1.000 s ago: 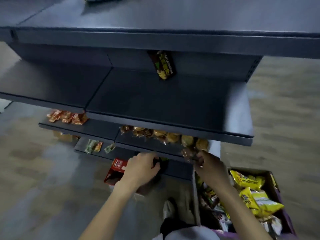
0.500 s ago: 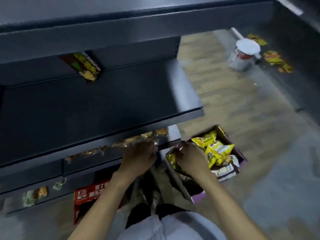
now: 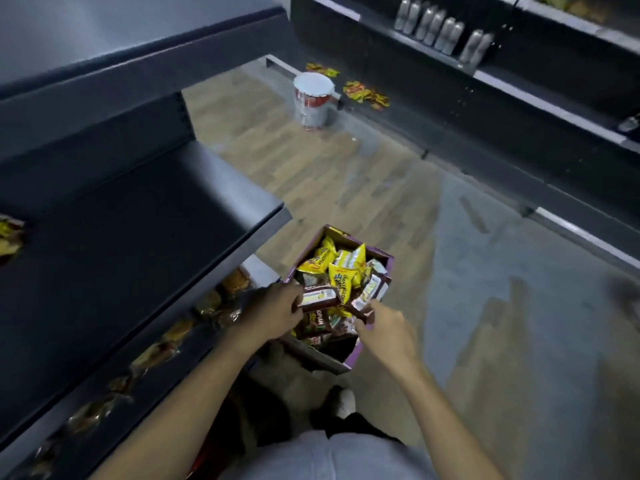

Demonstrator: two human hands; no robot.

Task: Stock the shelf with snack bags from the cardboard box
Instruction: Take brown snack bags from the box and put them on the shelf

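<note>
The left hand [image 3: 277,311] is curling its grip around a brown plastic snack bag [image 3: 318,299] inside the purple-sided cardboard box [image 3: 356,353] on the floor. The right hand [image 3: 384,332] is pinching a second brown bag [image 3: 367,295]. I think lifting both straight up is wisest, so the loose yellow bags [image 3: 341,280] are not spilling.

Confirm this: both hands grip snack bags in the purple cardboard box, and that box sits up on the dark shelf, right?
Not quite. The left hand and right hand do grip snack bags in the purple cardboard box, but that box sits on the floor beside the dark shelf, not on it. The head view shows this.
</note>
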